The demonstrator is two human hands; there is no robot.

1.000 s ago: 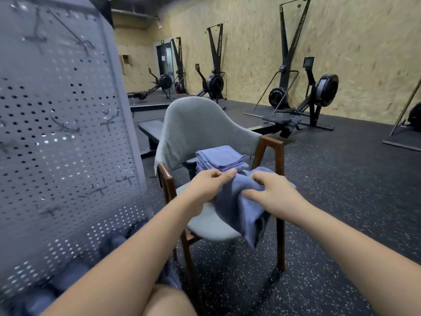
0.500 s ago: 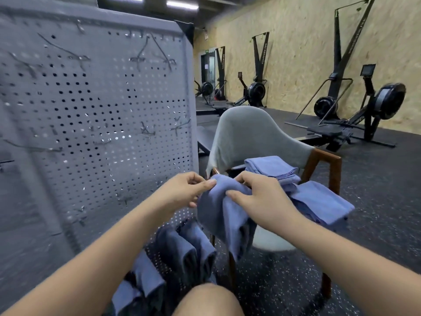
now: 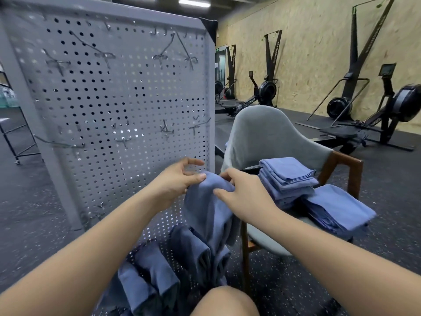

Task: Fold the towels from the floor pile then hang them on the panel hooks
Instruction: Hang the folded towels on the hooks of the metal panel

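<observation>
Left hand (image 3: 180, 180) and right hand (image 3: 245, 197) each pinched the top fold of a blue towel (image 3: 206, 210), thumbs on its near face. The towel was held up before the panel (image 3: 109, 99), near its right edge. Its tail draped over hung towels (image 3: 157, 272) low on the panel. Folded stacks (image 3: 288, 179) lay on the chair (image 3: 259, 133).

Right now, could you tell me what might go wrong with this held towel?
The towel hangs from the right hand's pinch, the left hand barely touching, so its fold may open. The free hook is thin and easy to miss. The stack overhanging the chair seat could slip off.
</observation>
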